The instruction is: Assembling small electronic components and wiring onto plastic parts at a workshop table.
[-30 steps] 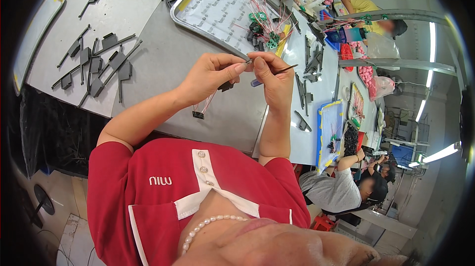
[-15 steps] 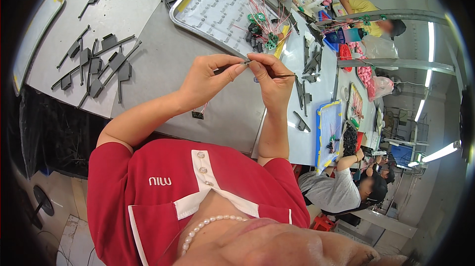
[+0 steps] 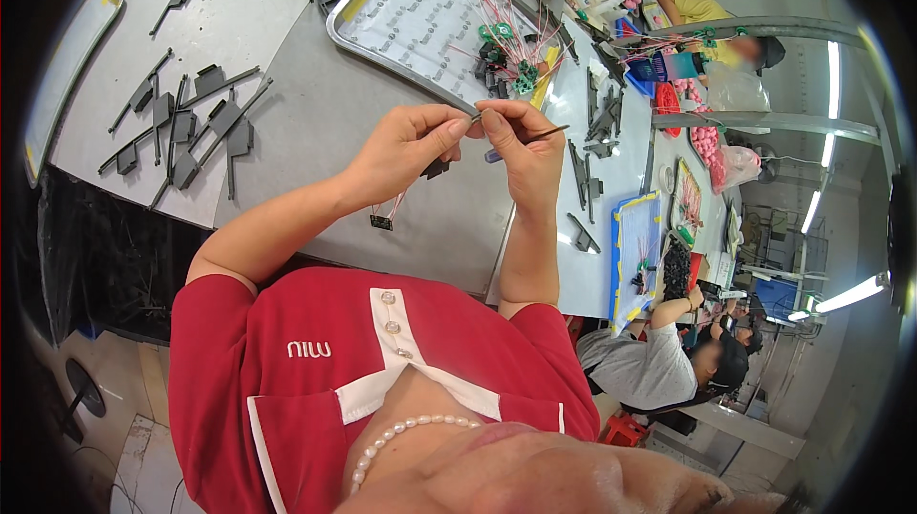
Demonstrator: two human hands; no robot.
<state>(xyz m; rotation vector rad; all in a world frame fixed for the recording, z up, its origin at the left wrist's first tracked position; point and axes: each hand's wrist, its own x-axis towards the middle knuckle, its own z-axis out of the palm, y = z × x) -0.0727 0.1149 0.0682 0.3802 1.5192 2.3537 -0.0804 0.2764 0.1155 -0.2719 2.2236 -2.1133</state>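
Over the near edge of the tray, my two hands meet at the fingertips. My left hand (image 3: pixel 413 149) is closed in a pinch on a dark grey plastic part (image 3: pixel 436 169), mostly hidden by the fingers. Below it a small green circuit board (image 3: pixel 382 222) hangs or lies at the end of thin red and white wires. My right hand (image 3: pixel 525 146) is also pinched; a slim dark rod (image 3: pixel 552 133) sticks out past its right side. A small bluish piece (image 3: pixel 493 156) shows beside that thumb. What lies between the fingertips is too small to make out.
A metal tray (image 3: pixel 401 60) ahead holds wired green boards (image 3: pixel 525 76) and black pieces. Dark grey plastic parts (image 3: pixel 186 137) lie in groups at left, more (image 3: pixel 602 122) at right. A blue-edged tray (image 3: pixel 635 261) stands further right, near a person in grey (image 3: pixel 640 368).
My left hand has turned slightly, and more of the dark grey part shows under it. The rod in my right hand has tilted up at its outer end. The hanging board has barely shifted.
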